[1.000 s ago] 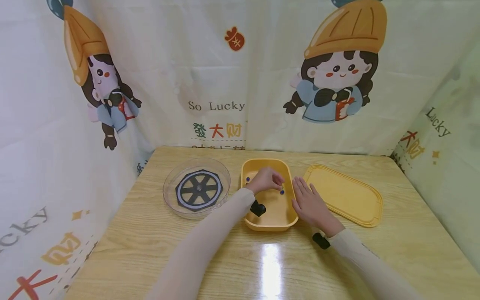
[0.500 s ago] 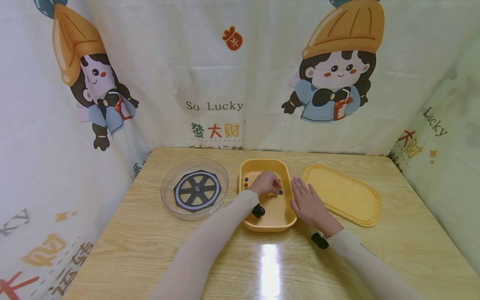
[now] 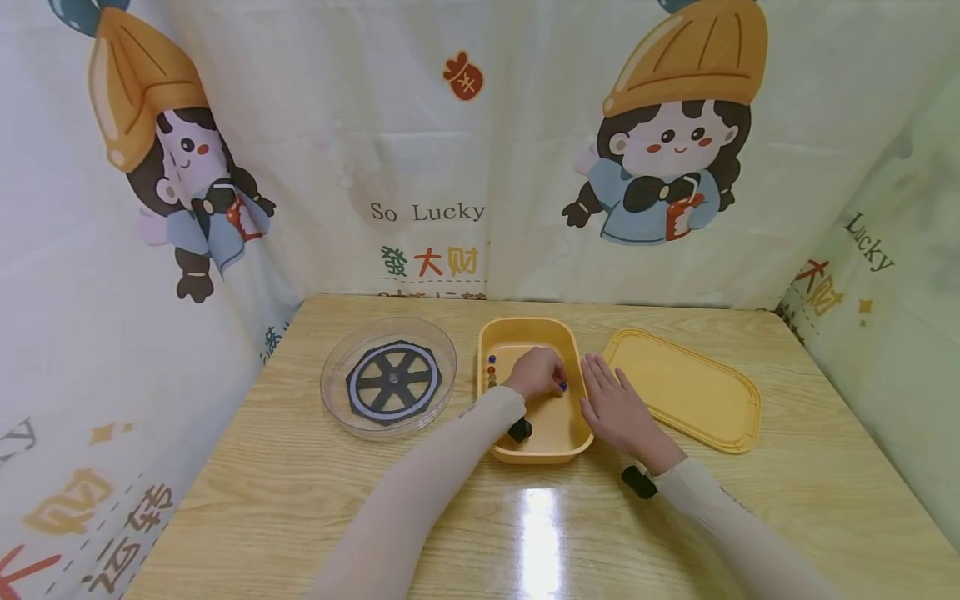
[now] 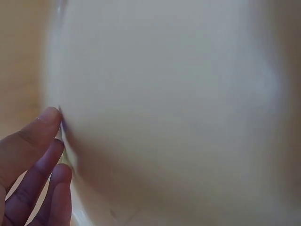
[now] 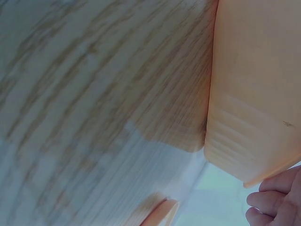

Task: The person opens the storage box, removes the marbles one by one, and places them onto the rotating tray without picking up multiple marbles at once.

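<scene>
Both inside and outside the yellow rounded-rectangular plastic box (image 3: 543,457): inside, near its right wall, with the left hand (image 3: 537,372) at a small round blue bead (image 3: 564,385), impossible to tell whether pinching; outside, resting the right hand (image 3: 617,410), straight-fingered, against that wall.

Pale cream printed cloth (image 3: 322,125) behind wood-grain tabletop (image 3: 277,508) and along both sides. On it, cartoon figure in orange hat and blue top (image 3: 667,158) at right, lying fairly flat; matching figure (image 3: 191,179) at left, bent by folds. Between them, small red pouch print (image 3: 463,77); lower, dark "So Lucky" lettering (image 3: 448,212). Bright glare strip (image 3: 542,542) near tabletop's front. At left, round clear dish (image 3: 337,367), dark six-spoked wheel with pale ring (image 3: 394,378) within its outline. At right, flat yellow rounded-corner lid (image 3: 686,390), aslant.
</scene>
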Demonstrator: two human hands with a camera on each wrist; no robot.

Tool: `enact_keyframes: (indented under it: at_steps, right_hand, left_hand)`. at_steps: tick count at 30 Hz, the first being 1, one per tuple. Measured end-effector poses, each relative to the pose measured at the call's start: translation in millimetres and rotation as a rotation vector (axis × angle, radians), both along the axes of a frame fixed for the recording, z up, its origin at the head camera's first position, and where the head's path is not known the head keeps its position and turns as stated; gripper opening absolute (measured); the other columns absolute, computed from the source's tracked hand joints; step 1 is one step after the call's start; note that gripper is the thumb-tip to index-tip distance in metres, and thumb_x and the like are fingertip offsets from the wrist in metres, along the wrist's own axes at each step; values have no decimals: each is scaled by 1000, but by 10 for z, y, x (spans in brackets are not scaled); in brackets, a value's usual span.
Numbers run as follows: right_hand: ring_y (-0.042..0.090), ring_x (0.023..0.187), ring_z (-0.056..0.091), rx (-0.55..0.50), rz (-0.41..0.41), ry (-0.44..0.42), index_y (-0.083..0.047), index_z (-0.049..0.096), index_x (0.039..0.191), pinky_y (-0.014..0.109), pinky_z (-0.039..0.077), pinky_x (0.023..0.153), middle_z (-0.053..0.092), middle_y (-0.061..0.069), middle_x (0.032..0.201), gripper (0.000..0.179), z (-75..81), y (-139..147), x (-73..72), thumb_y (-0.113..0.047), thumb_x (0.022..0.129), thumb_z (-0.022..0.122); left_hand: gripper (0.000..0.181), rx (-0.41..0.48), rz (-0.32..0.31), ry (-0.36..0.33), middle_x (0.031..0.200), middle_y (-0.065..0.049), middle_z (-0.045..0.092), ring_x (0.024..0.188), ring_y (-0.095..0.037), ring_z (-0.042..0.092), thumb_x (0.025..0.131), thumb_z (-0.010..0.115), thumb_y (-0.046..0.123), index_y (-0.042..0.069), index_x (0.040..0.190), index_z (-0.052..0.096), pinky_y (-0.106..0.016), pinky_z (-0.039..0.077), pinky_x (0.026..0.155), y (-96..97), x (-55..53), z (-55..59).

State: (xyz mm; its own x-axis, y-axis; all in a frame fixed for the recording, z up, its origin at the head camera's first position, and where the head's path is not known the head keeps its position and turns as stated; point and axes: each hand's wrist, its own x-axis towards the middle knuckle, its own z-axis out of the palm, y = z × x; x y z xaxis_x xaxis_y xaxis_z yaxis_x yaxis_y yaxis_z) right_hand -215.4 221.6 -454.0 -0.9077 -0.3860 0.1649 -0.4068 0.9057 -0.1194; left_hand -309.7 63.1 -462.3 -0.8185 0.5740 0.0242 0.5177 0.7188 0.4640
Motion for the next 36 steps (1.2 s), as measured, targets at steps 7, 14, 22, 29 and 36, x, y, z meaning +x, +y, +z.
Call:
enact_keyframes:
  at_steps: [7,14,22,29,36]
  right_hand:
    - [38,141,25,2,-4,3,9,27,143,56,23,111,28,24,151,59,-3,-4,-5,-20,95,44]
    - [38,141,25,-1,-8,8,9,27,143,56,23,111,28,24,151,59,-2,-12,-6,-19,95,45]
    - [38,141,24,-7,-1,0,9,26,143,56,22,111,27,24,151,59,-18,-8,-10,-20,95,43]
    - [39,140,27,-50,22,53,10,29,142,58,24,109,31,26,148,59,-10,-11,23,-20,94,44]
    - [38,142,23,13,-10,-15,9,25,144,56,22,112,25,24,152,59,-11,-8,-9,-20,96,44]
  left_hand:
    - [9,-27,28,61,68,9,67,66,-3,55,71,81,19,17,74,73,-16,43,61,45,7,-47]
    - [8,-32,10,87,69,9,67,66,-4,56,72,80,18,17,70,73,-15,44,62,47,-7,-55]
    - [3,-22,-45,45,74,6,70,69,-5,59,77,76,16,14,77,75,-16,46,69,-26,-4,140]
    - [5,28,-61,14,79,4,71,71,-4,61,81,73,15,12,84,75,-14,47,67,-134,65,415]
    - [10,67,-112,37,85,3,71,80,-7,62,83,71,19,11,89,74,-17,49,74,-285,195,639]
